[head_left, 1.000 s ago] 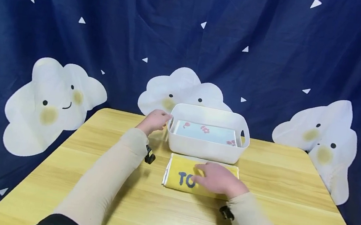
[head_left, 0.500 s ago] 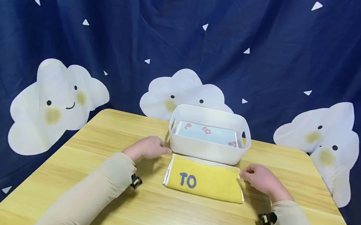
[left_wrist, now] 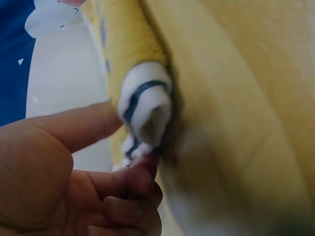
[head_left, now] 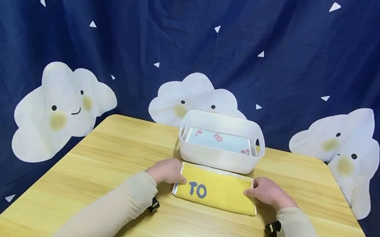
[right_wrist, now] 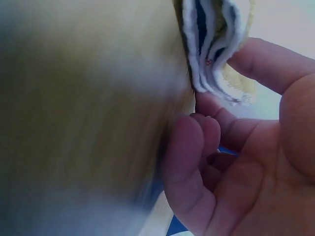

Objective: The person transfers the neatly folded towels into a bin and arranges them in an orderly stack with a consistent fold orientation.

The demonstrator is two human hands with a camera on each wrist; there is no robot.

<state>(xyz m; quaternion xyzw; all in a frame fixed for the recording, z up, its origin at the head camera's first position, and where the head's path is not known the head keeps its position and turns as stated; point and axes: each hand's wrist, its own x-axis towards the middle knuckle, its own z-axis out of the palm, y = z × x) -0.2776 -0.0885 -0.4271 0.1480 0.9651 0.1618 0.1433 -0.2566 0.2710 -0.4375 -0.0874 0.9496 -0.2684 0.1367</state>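
Note:
A folded yellow towel (head_left: 223, 190) with white edges and blue letters "TO" lies on the table in front of a white basket (head_left: 215, 157). At its left end, my left hand (head_left: 167, 171) pinches the layers, thumb on top; the left wrist view shows fingertips under the towel's rolled white-and-blue fold (left_wrist: 147, 103). My right hand (head_left: 269, 191) pinches the right end. In the right wrist view the thumb presses one face of the stacked towel layers (right_wrist: 216, 49), with a finger beneath and the other fingers curled.
Inside the basket lies a flat light-blue item with pink flowers (head_left: 221, 141). The wooden table (head_left: 128, 142) reaches back to a dark blue curtain (head_left: 187, 33) with white clouds and triangles.
My left hand has come down from the basket's left side to the towel's left end. My right hand has moved from over the towel to its right end, and both now grip it.

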